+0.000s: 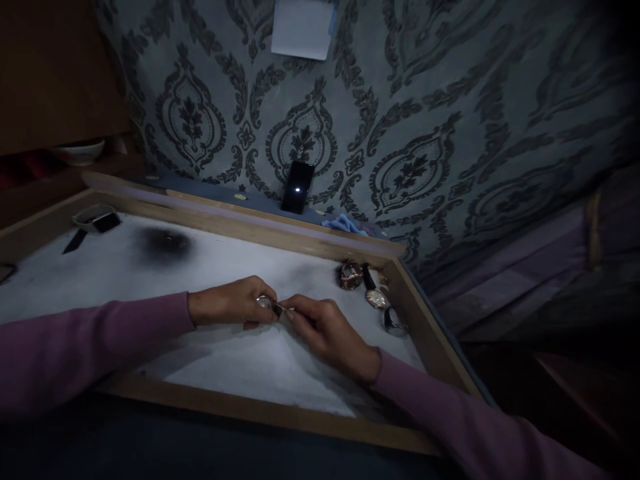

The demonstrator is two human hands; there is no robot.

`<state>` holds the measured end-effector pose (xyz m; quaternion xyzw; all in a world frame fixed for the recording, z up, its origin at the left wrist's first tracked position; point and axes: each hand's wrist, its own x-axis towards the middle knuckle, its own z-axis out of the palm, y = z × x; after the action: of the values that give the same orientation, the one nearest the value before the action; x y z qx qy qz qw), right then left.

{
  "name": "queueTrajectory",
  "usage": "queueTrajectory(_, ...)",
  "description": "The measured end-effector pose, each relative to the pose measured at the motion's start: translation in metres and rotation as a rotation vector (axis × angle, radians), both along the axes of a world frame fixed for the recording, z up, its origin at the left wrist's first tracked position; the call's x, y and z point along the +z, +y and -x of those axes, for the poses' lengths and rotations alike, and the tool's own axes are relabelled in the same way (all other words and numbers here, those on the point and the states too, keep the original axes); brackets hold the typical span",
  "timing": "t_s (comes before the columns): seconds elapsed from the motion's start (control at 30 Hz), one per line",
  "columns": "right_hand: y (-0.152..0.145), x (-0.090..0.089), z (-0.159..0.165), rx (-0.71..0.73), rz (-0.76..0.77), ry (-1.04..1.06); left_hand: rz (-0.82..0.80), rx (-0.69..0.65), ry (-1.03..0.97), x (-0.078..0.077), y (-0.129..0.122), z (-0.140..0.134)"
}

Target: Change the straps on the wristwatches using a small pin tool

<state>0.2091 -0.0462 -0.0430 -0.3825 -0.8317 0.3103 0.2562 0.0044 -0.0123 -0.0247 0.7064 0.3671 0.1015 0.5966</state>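
My left hand (240, 302) is closed around a wristwatch (264, 302), whose round, silver-rimmed face shows between thumb and forefinger. From the right, my right hand (325, 328) meets it, thumb and forefinger pinched at the watch's edge. A small dark and shiny piece (281, 309) sits between the fingertips of both hands; whether it is the strap or a thin tool I cannot tell. Both hands are above the white floor of a shallow wooden tray (260, 408). Much of the watch is covered by my left fingers.
Along the tray's right side lie a dark chunky watch (349, 275), a gold-rimmed watch (377, 298) and a dark-banded watch (395, 323). At the far left is a pale round item with a black strap (75, 241). Behind the rim, a phone (298, 187) leans against the wall beside a blue cloth (345, 225).
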Motion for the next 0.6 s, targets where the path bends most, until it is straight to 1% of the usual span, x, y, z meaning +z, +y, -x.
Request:
queueTrajectory(0.13, 0.0015, -0.0017, 0.0005, -0.025, 0.111, 0.086, 0.088, 0.039, -0.006, 0.0006, 0.0020, 0.0001)
queueTrajectory(0.23, 0.0017, -0.0008, 0.0003, -0.039, 0.128, 0.111, 0.132, 0.051, -0.019, 0.0033, 0.0019, 0.0003)
queueTrajectory(0.33, 0.0027, 0.0007, -0.0005, -0.044, 0.153, 0.134, 0.145, 0.033, -0.016, 0.0059, 0.0013, 0.0005)
queueTrajectory(0.53, 0.0048, 0.0014, -0.0023, -0.082, 0.290, 0.229, 0.148, 0.017, -0.012, 0.0073, 0.0005, -0.0001)
queueTrajectory(0.6, 0.0045, 0.0018, -0.0027, -0.083, 0.290, 0.234, 0.135, 0.011, -0.006, 0.0076, 0.0000, -0.0005)
